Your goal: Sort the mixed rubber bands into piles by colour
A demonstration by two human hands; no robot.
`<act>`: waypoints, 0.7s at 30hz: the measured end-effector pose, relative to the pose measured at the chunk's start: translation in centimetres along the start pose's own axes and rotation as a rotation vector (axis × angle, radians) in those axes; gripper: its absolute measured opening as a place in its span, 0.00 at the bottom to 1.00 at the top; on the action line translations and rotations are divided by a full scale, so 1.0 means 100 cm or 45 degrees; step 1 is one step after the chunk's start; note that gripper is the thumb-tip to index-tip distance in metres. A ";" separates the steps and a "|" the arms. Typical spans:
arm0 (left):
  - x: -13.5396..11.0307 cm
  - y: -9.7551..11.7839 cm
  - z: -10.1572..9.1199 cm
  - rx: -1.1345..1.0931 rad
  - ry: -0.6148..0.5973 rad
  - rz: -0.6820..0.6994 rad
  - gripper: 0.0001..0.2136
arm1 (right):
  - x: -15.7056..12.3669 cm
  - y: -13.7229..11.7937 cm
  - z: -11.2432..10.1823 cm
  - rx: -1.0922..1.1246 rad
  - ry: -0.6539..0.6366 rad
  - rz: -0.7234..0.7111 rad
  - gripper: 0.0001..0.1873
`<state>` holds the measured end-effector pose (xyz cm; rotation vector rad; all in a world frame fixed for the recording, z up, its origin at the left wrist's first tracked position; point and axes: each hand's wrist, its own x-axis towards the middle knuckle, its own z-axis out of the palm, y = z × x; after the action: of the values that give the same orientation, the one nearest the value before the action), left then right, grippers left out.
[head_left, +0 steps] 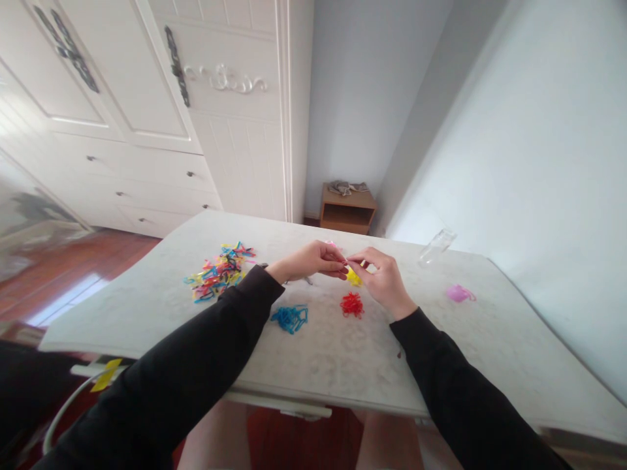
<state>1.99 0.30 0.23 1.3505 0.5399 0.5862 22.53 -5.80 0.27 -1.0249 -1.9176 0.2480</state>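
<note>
My left hand (pixel 321 259) and my right hand (pixel 381 274) meet above the middle of the table, fingertips pinched close together. Whatever lies between the fingertips is too small to make out. Just below and behind the fingers is a pile of yellow rubber bands (pixel 353 278), partly covered by them. Nearer to me lie a heap of red rubber bands (pixel 352 305) and a heap of blue rubber bands (pixel 290 318). Left of my left forearm spreads a mixed pile of multicoloured rubber bands (pixel 215 277). A bit of pink (pixel 334 245) shows behind my hands.
The white table (pixel 333 365) stretches across in front of me. A clear glass or plastic container (pixel 437 247) is at the back right. A pink-purple item (pixel 459 294) lies at the right. Beyond are a white wardrobe (pixel 240 150) and a small wooden cabinet (pixel 347 207).
</note>
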 end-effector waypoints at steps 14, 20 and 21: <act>0.009 -0.001 -0.050 0.859 0.682 0.263 0.06 | 0.000 -0.005 0.001 -0.010 0.050 0.117 0.05; 0.010 0.001 -0.049 1.215 0.707 0.368 0.07 | 0.000 -0.006 0.002 -0.038 -0.023 0.078 0.06; 0.010 0.001 -0.046 1.185 0.730 0.373 0.07 | 0.000 -0.006 0.002 -0.037 -0.027 0.075 0.06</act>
<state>-0.37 4.38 -0.35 2.1706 1.1840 1.0451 22.01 -6.10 0.48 -1.1032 -1.9170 0.2658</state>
